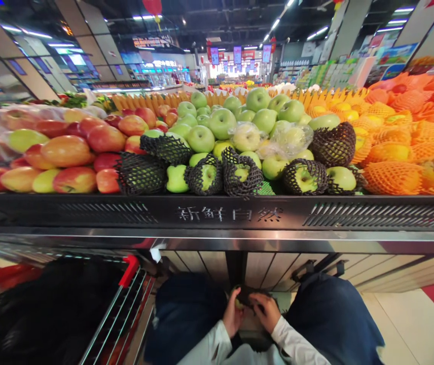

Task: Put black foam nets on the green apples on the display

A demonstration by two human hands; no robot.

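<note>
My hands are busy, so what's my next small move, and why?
Perhaps steady the small, pale-green item with your left hand while your right hand eases the dark, seemingly net-like material aside: the left appears to hold the item, and the right seems to touch the material, though blur hides details.

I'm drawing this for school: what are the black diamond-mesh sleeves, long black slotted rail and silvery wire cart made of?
The black diamond-mesh sleeves look like matte material, maybe plastic foam: thick, dull strands. The long black slotted rail seems painted metal: smooth sheen, crisp cut-outs. The silvery wire cart looks like polished metal: thin, gleaming bars.
</note>
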